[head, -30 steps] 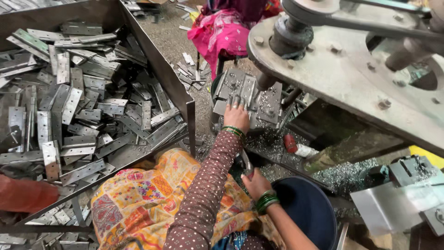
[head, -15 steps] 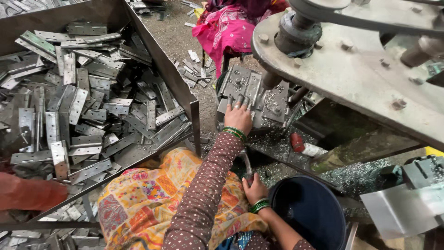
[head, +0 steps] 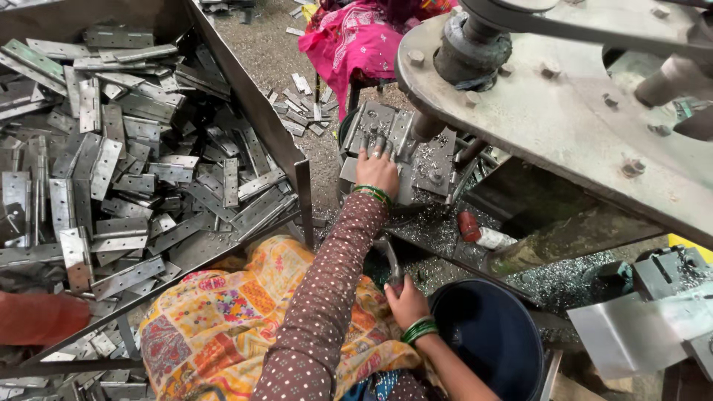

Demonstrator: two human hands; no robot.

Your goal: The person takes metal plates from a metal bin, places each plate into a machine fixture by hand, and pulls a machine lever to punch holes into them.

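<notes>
Change: the left hand [head: 377, 169] has stayed on the jig [head: 397, 148]; the view has shifted slightly.
Hinge: apparently under the flat, spread left fingers, beneath the spindle [head: 425, 126].
Right hand [head: 405, 301]: closed around a dark lever [head: 391, 261].
Progress: bin [head: 134, 171] heaped with hinges.
Setting: swarf-strewn bench, gritty floor, blue bucket [head: 490, 338].

Hinges [head: 111, 171] at 9 o'clock: dull grey metal w/ slight sheen. Bin wall [head: 245, 96]: dark matt steel. Press plate [head: 579, 126] at 2 o'clock: rough, grimy metal. Bucket [head: 490, 334]: smooth dark plastic. Lap cloth [head: 223, 312]: printed cotton.
</notes>
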